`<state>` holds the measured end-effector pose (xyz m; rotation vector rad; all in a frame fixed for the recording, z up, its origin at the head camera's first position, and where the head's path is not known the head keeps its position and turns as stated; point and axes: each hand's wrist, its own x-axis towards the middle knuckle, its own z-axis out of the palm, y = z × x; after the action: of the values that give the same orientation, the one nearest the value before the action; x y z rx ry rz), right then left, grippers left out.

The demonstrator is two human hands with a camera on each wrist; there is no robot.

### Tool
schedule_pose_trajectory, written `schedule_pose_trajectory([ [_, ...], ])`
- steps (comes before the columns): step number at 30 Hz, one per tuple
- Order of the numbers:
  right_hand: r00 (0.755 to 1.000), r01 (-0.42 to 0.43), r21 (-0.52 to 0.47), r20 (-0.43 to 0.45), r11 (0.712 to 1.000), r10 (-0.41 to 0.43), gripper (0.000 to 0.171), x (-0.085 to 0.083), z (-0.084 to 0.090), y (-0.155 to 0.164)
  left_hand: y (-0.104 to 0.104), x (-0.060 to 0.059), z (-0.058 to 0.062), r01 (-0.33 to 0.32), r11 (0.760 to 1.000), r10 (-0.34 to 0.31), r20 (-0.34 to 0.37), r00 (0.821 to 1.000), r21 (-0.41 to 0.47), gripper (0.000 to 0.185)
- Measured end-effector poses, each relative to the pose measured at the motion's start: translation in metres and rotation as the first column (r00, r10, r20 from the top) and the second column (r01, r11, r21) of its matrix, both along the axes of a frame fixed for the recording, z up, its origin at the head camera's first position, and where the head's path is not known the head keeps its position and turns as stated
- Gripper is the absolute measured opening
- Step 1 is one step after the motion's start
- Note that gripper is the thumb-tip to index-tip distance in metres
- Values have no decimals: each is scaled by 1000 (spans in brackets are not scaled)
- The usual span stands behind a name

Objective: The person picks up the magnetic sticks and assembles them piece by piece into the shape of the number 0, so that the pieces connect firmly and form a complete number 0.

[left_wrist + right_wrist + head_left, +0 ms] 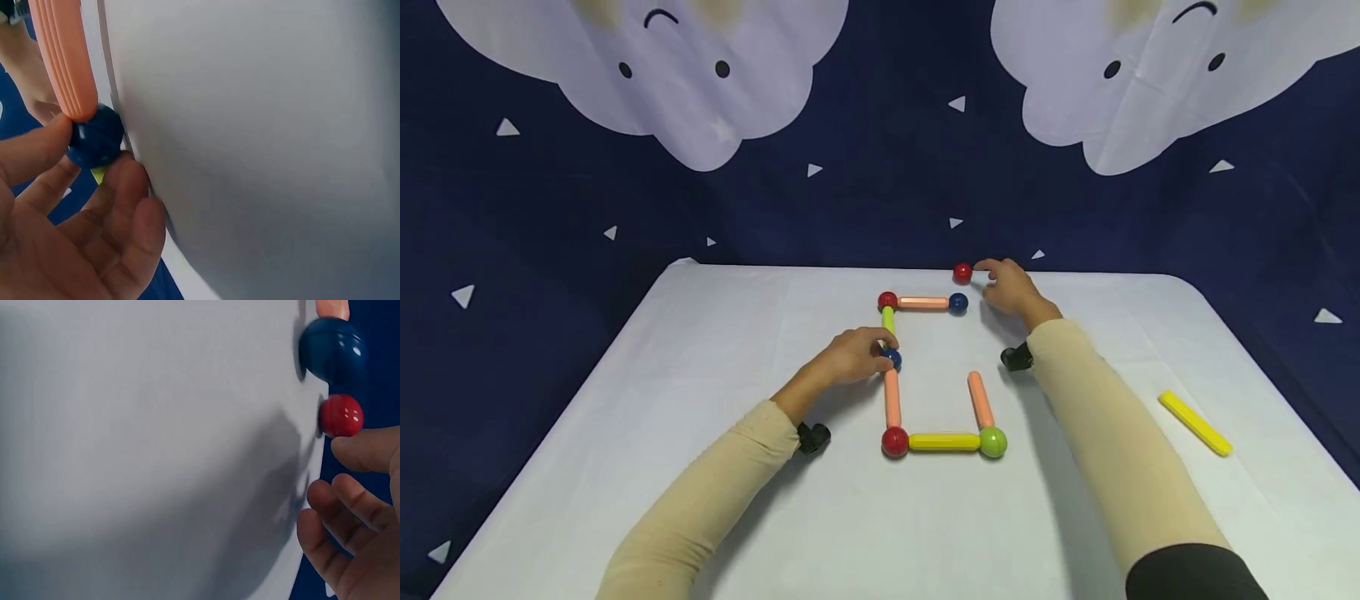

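Observation:
A frame of magnetic sticks and balls lies on the white table [700,400]. My left hand [859,355] pinches the blue ball [892,360] on the frame's left side, between a green stick [888,321] and an orange stick [892,398]. In the left wrist view the thumb and fingers [125,187] clasp that blue ball [95,136] under the orange stick [62,56]. My right hand [1011,287] hovers with loosely bent fingers beside a loose red ball [962,272] near the far edge. Its index fingertip [362,450] is at the red ball [340,415], holding nothing.
The top side is a red ball [887,300], an orange stick [922,302] and a blue ball [958,302]. Below are a red ball [895,442], yellow stick [943,442], green ball [992,442] and slanted orange stick [980,400]. A loose yellow stick [1195,422] lies right.

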<state>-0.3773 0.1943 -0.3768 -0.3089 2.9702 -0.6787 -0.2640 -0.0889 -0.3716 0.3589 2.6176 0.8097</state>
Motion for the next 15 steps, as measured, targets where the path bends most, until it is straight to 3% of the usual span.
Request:
schedule_pose_trajectory([
  [8,998,-21,58,57,998,17,68,-5,-9,-16,2,3,0,0,1000,0,-22,1000,-8,33],
  [15,999,34,-3,-19,999,-34,49,-2,-6,-14,3,1,0,10,1000,-10,-9,1000,-3,33],
])
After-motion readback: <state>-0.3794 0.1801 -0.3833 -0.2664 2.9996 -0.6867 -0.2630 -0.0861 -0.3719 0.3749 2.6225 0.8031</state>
